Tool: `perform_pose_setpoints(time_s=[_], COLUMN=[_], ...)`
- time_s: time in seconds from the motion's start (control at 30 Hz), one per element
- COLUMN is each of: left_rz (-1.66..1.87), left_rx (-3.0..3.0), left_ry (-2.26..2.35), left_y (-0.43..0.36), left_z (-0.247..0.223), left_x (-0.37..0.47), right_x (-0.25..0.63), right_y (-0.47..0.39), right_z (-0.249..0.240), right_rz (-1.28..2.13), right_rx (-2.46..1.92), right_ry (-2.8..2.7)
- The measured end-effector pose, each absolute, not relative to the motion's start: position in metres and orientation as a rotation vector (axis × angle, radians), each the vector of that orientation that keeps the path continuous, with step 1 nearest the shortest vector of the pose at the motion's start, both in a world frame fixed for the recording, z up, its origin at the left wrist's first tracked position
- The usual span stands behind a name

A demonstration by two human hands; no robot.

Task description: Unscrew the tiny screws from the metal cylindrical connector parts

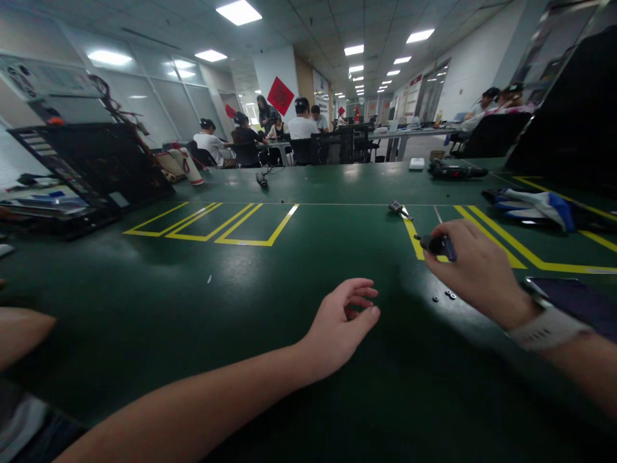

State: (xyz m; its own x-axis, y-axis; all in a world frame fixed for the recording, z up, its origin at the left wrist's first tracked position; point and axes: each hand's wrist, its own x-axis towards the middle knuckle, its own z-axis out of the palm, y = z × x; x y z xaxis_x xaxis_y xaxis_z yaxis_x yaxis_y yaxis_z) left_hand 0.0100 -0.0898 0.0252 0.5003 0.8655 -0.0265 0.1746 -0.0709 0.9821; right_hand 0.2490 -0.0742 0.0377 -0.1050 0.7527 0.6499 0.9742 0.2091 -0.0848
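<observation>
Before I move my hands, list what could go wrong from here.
The small rings lie loose just below the right hand; a low sweep of the palm or wrist could scatter them.
The dark tool in that hand points toward the black piece with a metal shaft, so reaching forward might knock it.
The flat dark device sits close beside the watch strap and could get bumped.

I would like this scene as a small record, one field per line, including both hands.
Left hand: bare left hand, fingers loosely curled, nothing visible held
Right hand: bare right hand, pale wristband, fingers gripping a small dark object
Surface: dark green table with yellow tape
Loose parts: small black rings
Right side: blue-and-white fabric gloves; dark flat device
</observation>
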Motion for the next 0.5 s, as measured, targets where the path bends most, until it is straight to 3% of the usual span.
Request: perform_pose_setpoints(time_s=[0.27, 0.5], left_rz=[0.731, 0.694], left_rx=[1.692, 1.678], left_ry=[0.938, 0.957], left_y=[-0.079, -0.079], left_z=[0.013, 0.016], left_x=[0.007, 0.008], right_x=[0.287, 0.295], right_y=[0.000, 0.007], right_z=[0.015, 0.006], right_rz=[-0.439, -0.308], right_rx=[-2.150, -2.305], right_ry=[-1.558, -1.602])
